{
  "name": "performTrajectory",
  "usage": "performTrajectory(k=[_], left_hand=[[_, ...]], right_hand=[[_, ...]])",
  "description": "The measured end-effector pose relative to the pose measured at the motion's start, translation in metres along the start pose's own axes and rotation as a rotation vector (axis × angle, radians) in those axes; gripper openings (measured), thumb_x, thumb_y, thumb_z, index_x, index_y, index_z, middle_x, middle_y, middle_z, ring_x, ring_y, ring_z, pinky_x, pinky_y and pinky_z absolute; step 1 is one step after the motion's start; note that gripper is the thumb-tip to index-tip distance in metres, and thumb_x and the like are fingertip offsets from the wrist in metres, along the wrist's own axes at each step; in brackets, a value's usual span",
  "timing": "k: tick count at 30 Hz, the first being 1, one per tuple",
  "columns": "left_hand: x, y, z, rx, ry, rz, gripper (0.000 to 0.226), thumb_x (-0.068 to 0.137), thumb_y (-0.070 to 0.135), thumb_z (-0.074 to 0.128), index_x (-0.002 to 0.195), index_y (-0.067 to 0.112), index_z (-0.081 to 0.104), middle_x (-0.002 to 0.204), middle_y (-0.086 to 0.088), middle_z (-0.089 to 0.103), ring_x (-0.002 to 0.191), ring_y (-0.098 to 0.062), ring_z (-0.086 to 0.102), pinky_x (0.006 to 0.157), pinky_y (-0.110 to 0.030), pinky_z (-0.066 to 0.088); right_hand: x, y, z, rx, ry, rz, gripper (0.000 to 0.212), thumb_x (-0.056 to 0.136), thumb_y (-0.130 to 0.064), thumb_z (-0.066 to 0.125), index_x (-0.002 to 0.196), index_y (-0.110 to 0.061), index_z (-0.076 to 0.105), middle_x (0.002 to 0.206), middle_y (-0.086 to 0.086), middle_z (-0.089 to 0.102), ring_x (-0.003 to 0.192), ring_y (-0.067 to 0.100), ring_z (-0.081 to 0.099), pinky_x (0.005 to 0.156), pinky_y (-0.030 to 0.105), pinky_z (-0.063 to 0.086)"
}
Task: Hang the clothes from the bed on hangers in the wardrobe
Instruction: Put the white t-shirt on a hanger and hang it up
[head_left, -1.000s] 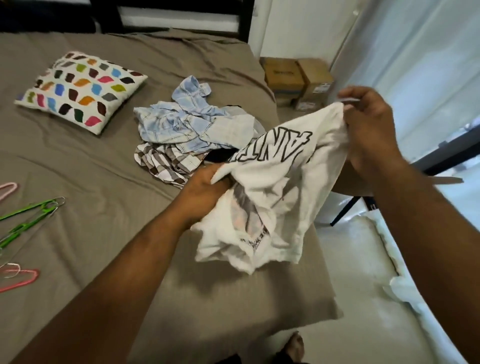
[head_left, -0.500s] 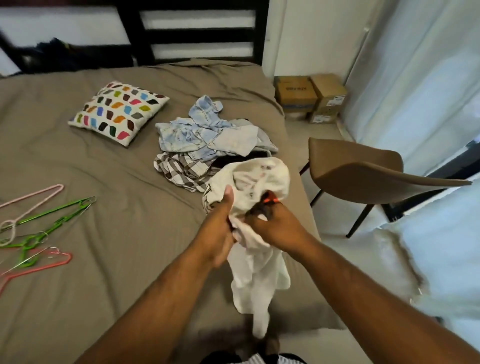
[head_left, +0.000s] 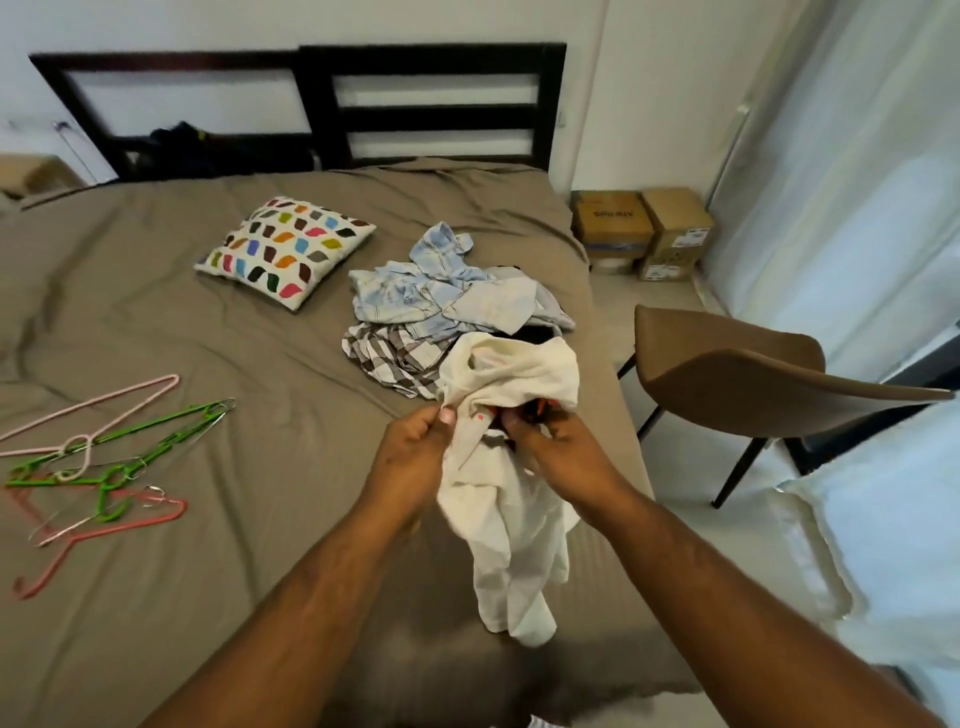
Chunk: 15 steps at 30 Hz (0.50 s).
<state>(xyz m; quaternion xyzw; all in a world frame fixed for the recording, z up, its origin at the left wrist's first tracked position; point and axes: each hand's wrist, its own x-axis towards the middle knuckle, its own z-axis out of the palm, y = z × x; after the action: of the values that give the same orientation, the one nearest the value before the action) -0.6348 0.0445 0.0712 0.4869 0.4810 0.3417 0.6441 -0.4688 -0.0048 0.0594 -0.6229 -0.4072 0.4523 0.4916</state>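
Near the bed (head_left: 208, 338)'s right edge, pinching a bunched white shirt (head_left: 514, 371) in left hand (head_left: 413, 462) and right hand (head_left: 558, 460). Might slip floorward on loosening either pinch to reach the left-edge hangers (head_left: 115, 475), or snag the clothes pile (head_left: 431, 296) behind.

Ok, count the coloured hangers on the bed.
4, tangled on the brown bed's left: pale pink hanger farthest, two green hangers in the middle, coral hanger nearest. The tangle may hide more.
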Motion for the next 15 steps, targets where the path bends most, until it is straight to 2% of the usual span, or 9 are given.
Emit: performTrajectory(k=[3, 5, 7, 9, 11, 13, 15], left_hand=[[0.003, 0.017, -0.025, -0.108, -0.029, -0.066, 0.025, 0.104, 0.020, 0.052, 0.103, 0.006, 0.072, 0.093, -0.008, 0.076, 0.084, -0.022, 0.068, 0.074, -0.031, 0.055], [0.002, 0.030, -0.042, -0.143, -0.114, -0.070, 0.026, 0.102, 0.030, 0.056, 0.107, 0.011, 0.072, 0.099, -0.008, 0.077, 0.086, -0.021, 0.072, 0.074, -0.031, 0.059], [0.003, 0.043, -0.067, 0.115, -0.266, 0.023, 0.036, 0.088, 0.045, 0.070, 0.113, 0.019, 0.070, 0.101, 0.001, 0.078, 0.089, -0.014, 0.073, 0.074, -0.029, 0.058], [0.011, 0.050, -0.098, 0.547, -0.352, 0.171, 0.059, 0.069, 0.052, 0.087, 0.117, 0.025, 0.066, 0.104, 0.012, 0.075, 0.092, -0.005, 0.069, 0.077, -0.023, 0.055], [0.022, 0.054, -0.133, 0.855, -0.284, 0.328, 0.058, 0.067, 0.047, 0.090, 0.114, 0.025, 0.066, 0.102, 0.015, 0.070, 0.094, -0.008, 0.067, 0.075, -0.024, 0.049], [0.030, 0.059, -0.167, 0.932, -0.160, 0.455, 0.043, 0.073, 0.034, 0.088, 0.109, 0.020, 0.069, 0.095, 0.006, 0.068, 0.091, -0.018, 0.067, 0.069, -0.024, 0.039], [0.034, 0.066, -0.201, 0.942, -0.069, 0.518, 0.043, 0.075, 0.030, 0.088, 0.113, 0.020, 0.071, 0.101, -0.002, 0.073, 0.090, -0.019, 0.065, 0.070, -0.025, 0.039]], right_hand=[[0.005, -0.011, 0.012, 0.046, 0.115, -0.012, 0.017, 0.102, -0.023, 0.058, 0.108, -0.028, 0.074, 0.108, -0.009, 0.076, 0.108, 0.009, 0.069, 0.106, 0.043, 0.049], [0.005, -0.019, 0.024, 0.033, 0.198, -0.028, 0.033, 0.103, -0.014, 0.052, 0.100, -0.037, 0.074, 0.106, -0.011, 0.076, 0.107, 0.011, 0.068, 0.107, 0.048, 0.048], [0.004, -0.028, 0.040, -0.026, 0.224, -0.066, 0.029, 0.103, -0.023, 0.051, 0.101, -0.042, 0.072, 0.107, -0.010, 0.076, 0.107, 0.013, 0.068, 0.104, 0.050, 0.049], [0.002, -0.041, 0.059, -0.047, 0.241, -0.098, 0.017, 0.099, -0.042, 0.055, 0.105, -0.035, 0.069, 0.101, -0.006, 0.076, 0.099, 0.017, 0.070, 0.095, 0.049, 0.053], [-0.001, -0.058, 0.070, -0.097, 0.272, -0.151, 0.025, 0.094, -0.051, 0.063, 0.102, -0.029, 0.067, 0.089, -0.008, 0.074, 0.082, 0.011, 0.069, 0.081, 0.042, 0.053], [-0.006, -0.076, 0.067, -0.185, 0.310, -0.197, 0.034, 0.083, -0.052, 0.075, 0.106, -0.029, 0.065, 0.091, -0.009, 0.072, 0.081, 0.009, 0.067, 0.075, 0.032, 0.052], [-0.013, -0.094, 0.055, -0.443, 0.266, -0.172, 0.056, 0.068, -0.049, 0.088, 0.114, -0.035, 0.060, 0.100, -0.013, 0.067, 0.086, 0.007, 0.064, 0.072, 0.017, 0.051]])
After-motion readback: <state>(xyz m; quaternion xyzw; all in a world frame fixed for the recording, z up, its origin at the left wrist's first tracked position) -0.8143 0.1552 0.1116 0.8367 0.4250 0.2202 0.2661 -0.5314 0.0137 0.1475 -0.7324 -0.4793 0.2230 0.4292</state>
